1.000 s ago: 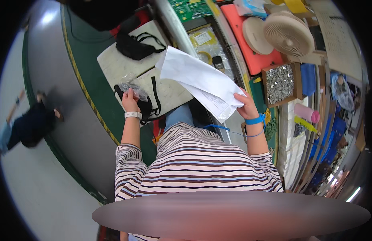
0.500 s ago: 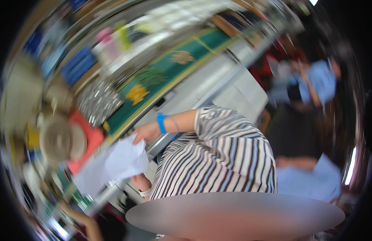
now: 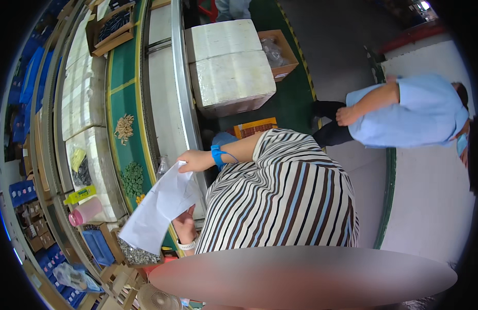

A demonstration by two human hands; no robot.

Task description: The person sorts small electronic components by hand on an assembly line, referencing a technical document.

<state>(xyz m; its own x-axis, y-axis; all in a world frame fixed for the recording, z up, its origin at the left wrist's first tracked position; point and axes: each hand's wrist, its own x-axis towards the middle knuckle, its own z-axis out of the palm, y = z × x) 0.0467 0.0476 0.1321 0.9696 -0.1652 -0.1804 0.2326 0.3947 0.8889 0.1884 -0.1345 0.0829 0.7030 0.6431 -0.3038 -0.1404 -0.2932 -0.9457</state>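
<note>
My right hand [image 3: 195,161], with a blue band on its wrist, grips the upper corner of a white paper sheet [image 3: 154,209] between thumb and fingers. Below it my left hand [image 3: 185,227], wearing a white watch, holds the sheet's lower edge; part of its fingers is hidden behind the paper. The sheet hangs bent over the edge of a green-topped workbench [image 3: 123,72]. On the bench, just beyond the paper, lie a heap of green parts [image 3: 132,179] and a few yellow pieces [image 3: 140,199], partly covered by it.
Tan pieces [image 3: 124,128] lie farther along the bench. White foam boxes [image 3: 231,77] stand across the metal rail. A pink bottle [image 3: 86,211], a tray of metal parts [image 3: 138,255] and a fan [image 3: 159,298] are at left. A person in light blue [image 3: 404,113] stands at right.
The view has swung round, so the bench now runs nearly upright in the picture, and the blur has cleared. Both hands keep hold of the paper, whose lower end has swung downward in the picture.
</note>
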